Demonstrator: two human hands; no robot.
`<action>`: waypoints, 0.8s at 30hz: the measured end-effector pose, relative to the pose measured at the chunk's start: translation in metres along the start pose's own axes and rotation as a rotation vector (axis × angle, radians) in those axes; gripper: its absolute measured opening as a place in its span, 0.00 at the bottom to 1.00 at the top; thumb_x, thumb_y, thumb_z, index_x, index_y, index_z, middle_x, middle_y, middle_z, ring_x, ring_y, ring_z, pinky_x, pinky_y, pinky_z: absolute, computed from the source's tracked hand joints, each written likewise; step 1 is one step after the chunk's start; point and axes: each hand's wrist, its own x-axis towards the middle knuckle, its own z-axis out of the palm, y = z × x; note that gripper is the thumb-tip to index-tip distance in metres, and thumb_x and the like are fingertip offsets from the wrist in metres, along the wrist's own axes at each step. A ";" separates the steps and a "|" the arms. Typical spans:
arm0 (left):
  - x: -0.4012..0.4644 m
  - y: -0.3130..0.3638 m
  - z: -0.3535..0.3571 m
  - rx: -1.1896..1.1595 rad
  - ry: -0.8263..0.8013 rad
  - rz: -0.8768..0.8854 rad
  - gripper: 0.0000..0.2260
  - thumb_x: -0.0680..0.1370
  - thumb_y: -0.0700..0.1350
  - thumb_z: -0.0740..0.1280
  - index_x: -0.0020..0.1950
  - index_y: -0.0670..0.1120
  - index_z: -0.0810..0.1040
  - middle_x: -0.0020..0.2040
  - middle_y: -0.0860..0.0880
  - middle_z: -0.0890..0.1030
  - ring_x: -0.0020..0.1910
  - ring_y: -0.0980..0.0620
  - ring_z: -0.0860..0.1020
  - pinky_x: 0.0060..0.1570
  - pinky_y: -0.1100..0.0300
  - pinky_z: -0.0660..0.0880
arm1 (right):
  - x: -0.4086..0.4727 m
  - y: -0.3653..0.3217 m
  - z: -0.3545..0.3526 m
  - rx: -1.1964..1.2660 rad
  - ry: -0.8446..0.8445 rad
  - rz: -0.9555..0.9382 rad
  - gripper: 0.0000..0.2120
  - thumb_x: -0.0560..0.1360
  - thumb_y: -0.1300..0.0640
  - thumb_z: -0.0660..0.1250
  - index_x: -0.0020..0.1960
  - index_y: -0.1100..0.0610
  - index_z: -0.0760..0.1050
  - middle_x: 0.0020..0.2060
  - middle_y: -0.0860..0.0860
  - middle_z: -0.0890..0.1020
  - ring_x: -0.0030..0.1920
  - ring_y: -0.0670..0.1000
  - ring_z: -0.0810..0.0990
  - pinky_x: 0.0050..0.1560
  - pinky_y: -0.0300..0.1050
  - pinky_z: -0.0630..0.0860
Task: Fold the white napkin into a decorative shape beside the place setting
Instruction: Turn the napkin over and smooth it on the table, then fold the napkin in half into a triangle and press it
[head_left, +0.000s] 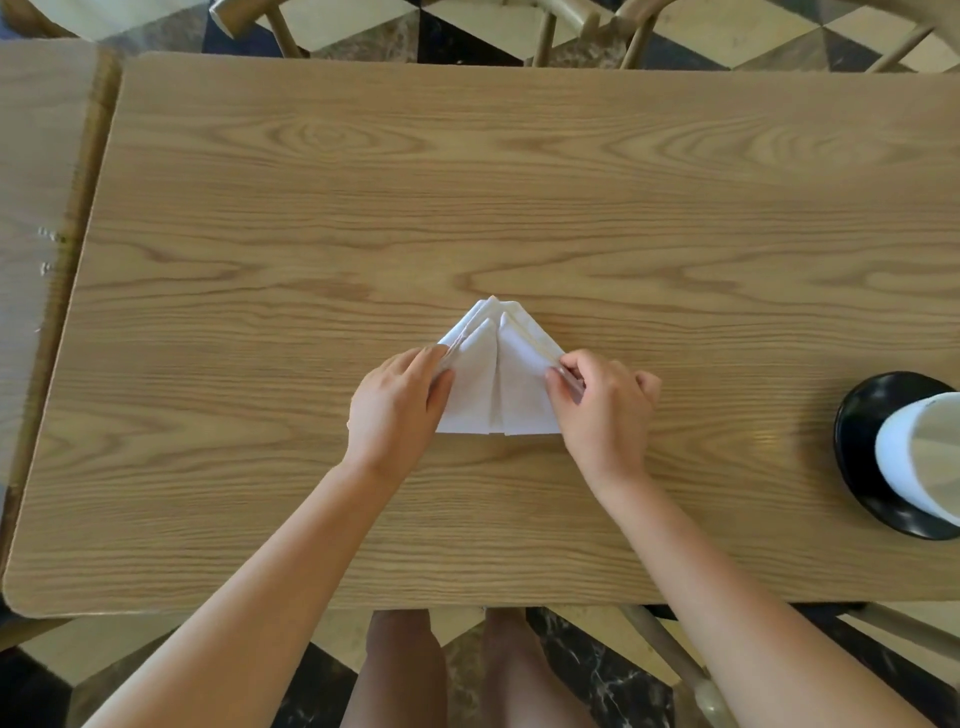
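While I look down at the wooden desk (519, 182), the white napkin (517, 374) lies flat near the middle of it, a little toward my side. It is folded into a pointed shape: the tip points away from me, the straight bottom edge is toward me, and 2 flaps meet along a crease down the middle. Several layers show along both slanted edges.

My left hand (397, 405) rests on the left side of the napkin. Its fingers are stretched out and lie on the left slanted edge, pressing the cloth down on the desk; this hand is not closed around anything, and I cannot tell if the thumb is under the cloth.

My right hand (605, 402) is at the right corner of the napkin. Its fingers are curled, and the thumb and the first fingers pinch the layered edge of the cloth there.

At the right side of the desk, well apart from the napkin, a black saucer (862, 415) carries a white cup (919, 457); both are cut by the edge of the view. A second desk (41, 156) stands close beside the left end of mine. Under the near edge I see my bare knees (405, 675) and a floor of light and dark tiles (597, 670).
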 end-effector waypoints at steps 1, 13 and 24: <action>0.001 -0.003 0.003 0.020 -0.012 0.000 0.08 0.74 0.41 0.65 0.51 0.41 0.79 0.39 0.47 0.80 0.35 0.44 0.77 0.32 0.59 0.68 | 0.002 0.000 0.002 -0.029 -0.007 -0.006 0.05 0.71 0.55 0.69 0.38 0.54 0.76 0.28 0.47 0.79 0.31 0.53 0.75 0.42 0.43 0.53; 0.001 -0.007 0.019 0.291 0.052 -0.023 0.20 0.75 0.45 0.59 0.67 0.44 0.70 0.64 0.49 0.68 0.64 0.47 0.67 0.59 0.44 0.60 | 0.015 -0.001 0.015 -0.238 0.057 -0.009 0.08 0.71 0.52 0.68 0.43 0.55 0.73 0.42 0.51 0.77 0.44 0.57 0.73 0.48 0.51 0.61; 0.002 0.009 0.049 0.315 -0.122 0.258 0.22 0.80 0.45 0.54 0.74 0.43 0.63 0.74 0.48 0.63 0.73 0.49 0.61 0.69 0.43 0.56 | 0.004 -0.005 0.038 -0.335 -0.251 -0.351 0.25 0.79 0.52 0.53 0.73 0.60 0.60 0.74 0.52 0.62 0.74 0.52 0.55 0.72 0.60 0.46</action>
